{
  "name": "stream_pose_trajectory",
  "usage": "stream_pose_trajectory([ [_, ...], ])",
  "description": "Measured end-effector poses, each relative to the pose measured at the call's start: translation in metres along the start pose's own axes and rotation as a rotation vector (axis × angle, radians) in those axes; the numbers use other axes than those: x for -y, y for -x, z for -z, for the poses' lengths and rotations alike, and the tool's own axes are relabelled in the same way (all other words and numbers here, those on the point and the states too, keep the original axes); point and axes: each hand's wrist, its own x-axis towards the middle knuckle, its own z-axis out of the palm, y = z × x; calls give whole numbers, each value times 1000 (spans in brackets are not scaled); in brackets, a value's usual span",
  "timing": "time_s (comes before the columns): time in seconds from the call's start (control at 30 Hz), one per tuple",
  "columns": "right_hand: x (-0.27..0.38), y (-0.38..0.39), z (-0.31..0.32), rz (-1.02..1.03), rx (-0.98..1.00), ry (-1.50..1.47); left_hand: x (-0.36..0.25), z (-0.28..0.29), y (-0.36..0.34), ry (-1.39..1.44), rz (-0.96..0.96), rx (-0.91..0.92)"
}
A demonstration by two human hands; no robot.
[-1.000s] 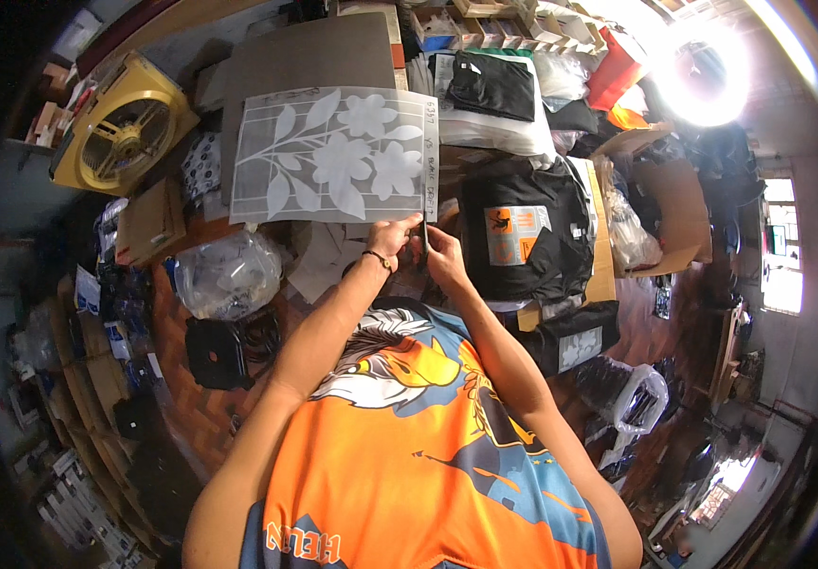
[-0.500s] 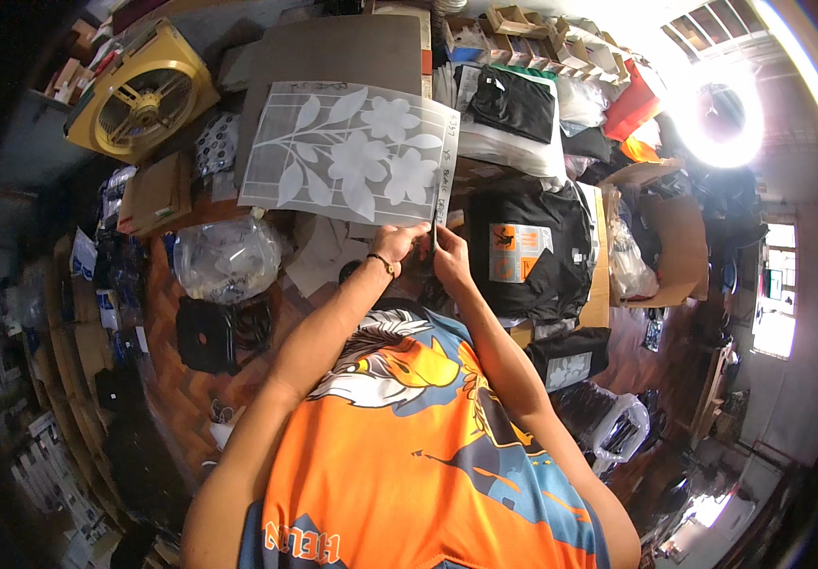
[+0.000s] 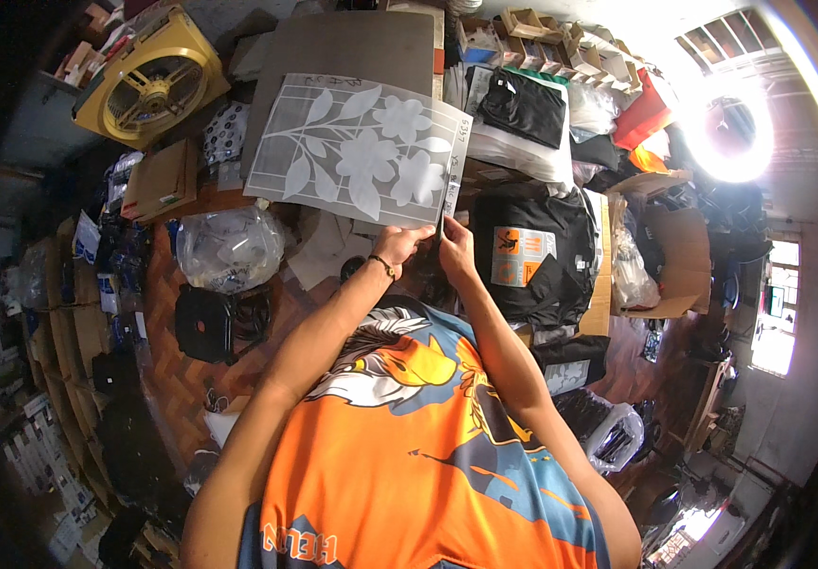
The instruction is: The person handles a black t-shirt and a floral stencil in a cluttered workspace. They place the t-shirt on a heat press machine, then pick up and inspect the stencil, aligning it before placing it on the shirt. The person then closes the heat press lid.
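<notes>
One orange-and-blue printed shirt [image 3: 381, 474] filled the six o'clock side, larger than anything else. Next in size came a grey board [image 3: 352, 45] between eleven and twelve, and over its near part lay a translucent sheet [image 3: 357, 156] with pale flowers and leaves, its handwritten margin turned toward one o'clock. A yellow fan [image 3: 153, 90] stood well apart at ten, and a pile of black garments [image 3: 549, 270] lay between two and three. Close to the centre, toward half past eleven, the left hand [image 3: 398, 248] had its thumb over the sheet's near edge, the fingers apparently folded beneath in a closed pinch by the corner. Toward two, just beside it, the right hand [image 3: 457, 252] was curled snugly around a dark thin tool [image 3: 443, 226] (probably scissors, though any blades were too small to make out), which met the margin near that corner; how far the tool itself was open, I could not tell. The step in hand appeared to be a cut along the margin; the next move seemed to call for a flat, steady edge under the left thumb and a tool kept in line, clear of both thumb and flowers.
</notes>
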Motion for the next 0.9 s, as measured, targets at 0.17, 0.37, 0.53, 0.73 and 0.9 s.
stream_pose_trajectory([
  [0.17, 5, -6, -4, 5, -16, 30, -5, 1, 6, -37, 17, -22],
  [0.37, 2, -17, -1, 66, -22, 19, -4, -1, 7, -40, 14, -43],
  [0.53, 4, -22, -2, 37, -28, 63, -9, 2, 15, -24, 26, -25],
  [0.73, 6, -35, 0, 24, -38, -13, -5, 7, 18, -26, 38, 10],
  [0.9, 14, -44, 1, 46, -30, -52, -11, 6, 26, -27, 51, 9],
])
